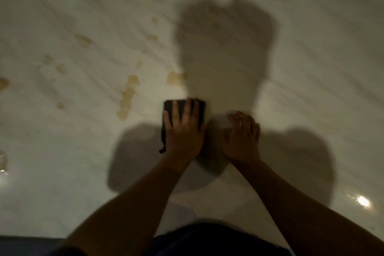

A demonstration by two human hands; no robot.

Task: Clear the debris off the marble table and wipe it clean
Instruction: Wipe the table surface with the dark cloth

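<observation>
Marble surface (291,68) bears tan stains (127,93) (frame centre-left); left hand (182,133) presses flat on dark cloth (168,105); right hand (243,137) rests loosely curled, empty.

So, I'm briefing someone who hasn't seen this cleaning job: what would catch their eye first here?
The left hand pressed flat on a dark cloth at the middle of the marble table, with the right hand resting on the marble just beside it. Next, the tan stains spattered left of the cloth, and the person's big shadow falling across the centre.
</observation>
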